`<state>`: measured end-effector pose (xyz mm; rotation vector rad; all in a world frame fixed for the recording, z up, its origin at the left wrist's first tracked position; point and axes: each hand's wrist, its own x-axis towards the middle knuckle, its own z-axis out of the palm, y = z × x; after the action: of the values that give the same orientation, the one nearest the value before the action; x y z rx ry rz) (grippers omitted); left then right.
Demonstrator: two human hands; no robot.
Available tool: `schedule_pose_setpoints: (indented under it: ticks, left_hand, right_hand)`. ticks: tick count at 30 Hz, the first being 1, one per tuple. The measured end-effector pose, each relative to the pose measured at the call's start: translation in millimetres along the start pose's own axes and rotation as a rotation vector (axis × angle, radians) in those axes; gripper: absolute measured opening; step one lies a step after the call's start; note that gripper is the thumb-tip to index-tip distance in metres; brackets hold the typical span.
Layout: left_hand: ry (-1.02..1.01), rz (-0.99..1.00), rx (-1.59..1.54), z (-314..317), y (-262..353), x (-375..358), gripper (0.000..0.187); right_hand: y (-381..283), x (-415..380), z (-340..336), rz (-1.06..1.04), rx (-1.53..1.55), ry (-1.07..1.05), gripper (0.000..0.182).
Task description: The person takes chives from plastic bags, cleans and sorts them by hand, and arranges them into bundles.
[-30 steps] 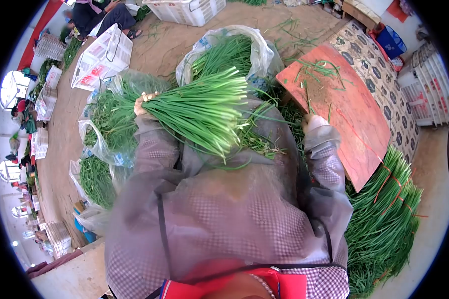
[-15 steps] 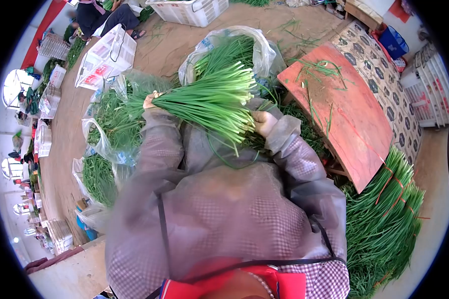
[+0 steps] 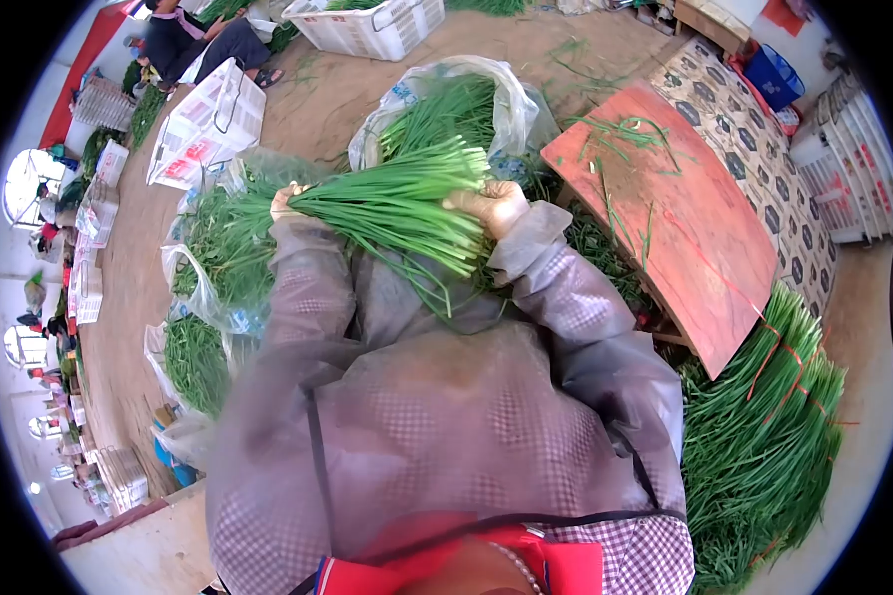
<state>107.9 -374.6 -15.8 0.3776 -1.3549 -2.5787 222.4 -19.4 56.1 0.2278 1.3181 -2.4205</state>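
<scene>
A loose bunch of green chives [image 3: 387, 203] lies across the space before my chest, its pale cut ends to the right. My left hand [image 3: 286, 202] is closed round the leafy side of the bunch, and the leaf tips hang past it over the bags. At the pale ends my right hand [image 3: 498, 206] is closed on some of the stems, fingers curled over them. A few stems droop below the bunch toward my apron. Just behind is an open clear plastic bag [image 3: 538, 114] with more chives [image 3: 456, 114] in it.
To my right stands a reddish board [image 3: 704, 228] with scraps on it. Tied chive bundles [image 3: 764, 446] are stacked beside it. Bags of greens [image 3: 193, 362] lie on my left. White crates [image 3: 208, 124] stand farther off, near a seated person [image 3: 203, 50].
My right hand has moved up and inward from beside the pale ends onto the stems. The bunch and my left hand have shifted slightly left; the view has shifted a little too.
</scene>
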Motion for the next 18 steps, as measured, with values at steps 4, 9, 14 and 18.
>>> schedule_pose_setpoints:
  ticks: [4, 9, 14, 18]
  left_hand:
    - [0.159, -0.184, -0.293, -1, 8, 5, 0.014]
    - [0.039, -0.252, -0.349, -44, -9, 38, 0.013]
    - [0.107, 0.007, -0.044, -23, -12, 11, 0.015]
    - [-0.077, -0.206, -0.197, -12, 5, -7, 0.019]
  right_hand:
    - [-14, -21, 16, -0.035, 0.062, 0.057, 0.016]
    - [-5, -26, -70, -0.171, -0.094, 0.291, 0.016]
    - [15, -56, -189, -0.166, -1.023, 0.635, 0.026]
    - [15, -70, -179, -0.085, -1.827, 0.522, 0.041]
